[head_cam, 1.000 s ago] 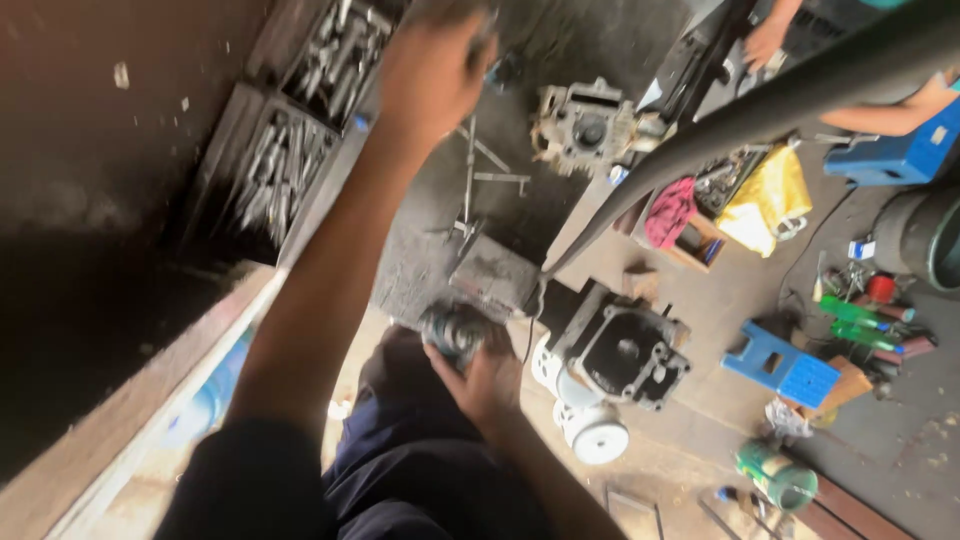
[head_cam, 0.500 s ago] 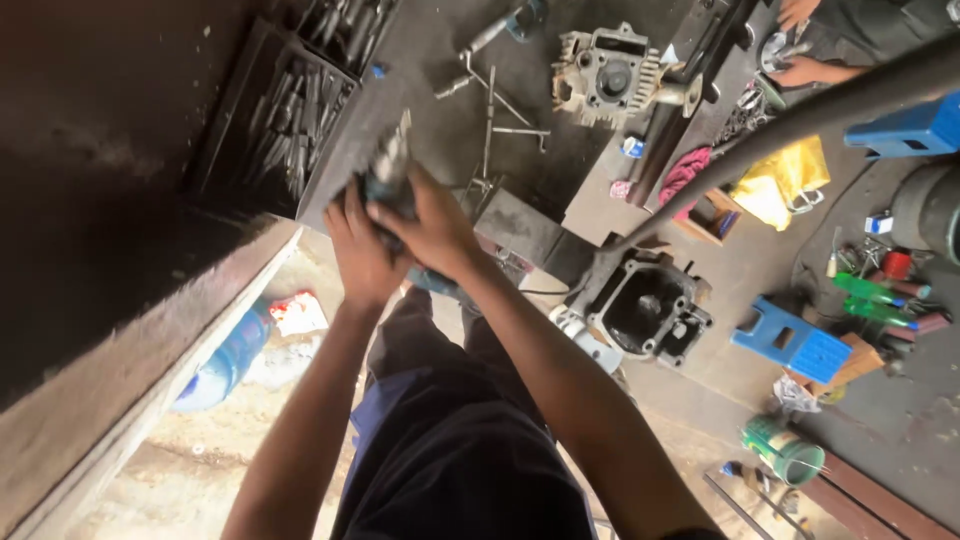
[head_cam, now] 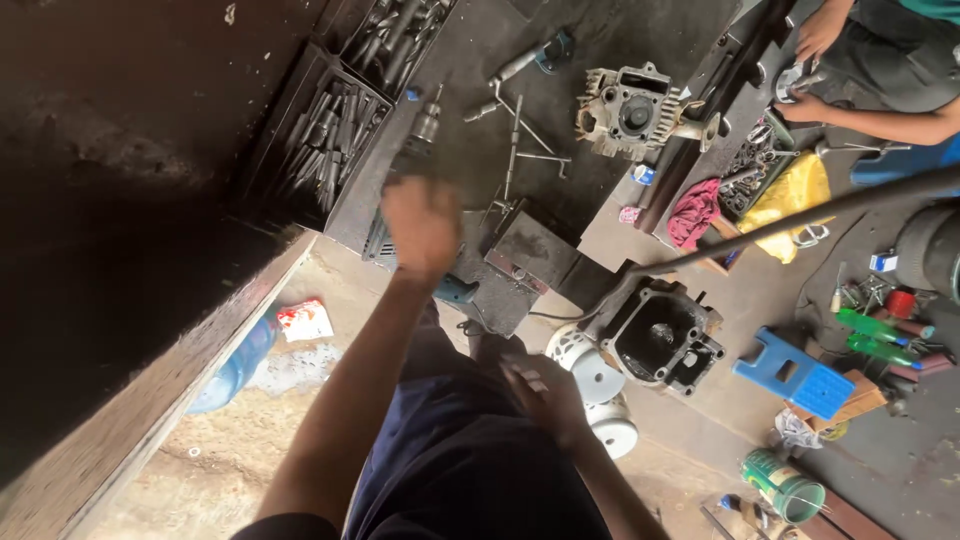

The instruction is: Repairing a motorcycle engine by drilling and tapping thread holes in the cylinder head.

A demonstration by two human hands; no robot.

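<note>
Your left hand, blurred, grips a power drill raised above the tool tray; your right hand hangs spread and empty near your lap. Drill fetched, it seems; next calls for a two-handed steadying grip.

We were in a rough engine repair workshop. Beyond our raised left hand lay an electric drill and an open tray of sockets and bits on a dark, greasy bench. Further off sat a bare cylinder head, and to the right of our lower right hand stood a black engine casing. Loose wrenches, a red rag and a blue stool littered the oil-stained floor.
</note>
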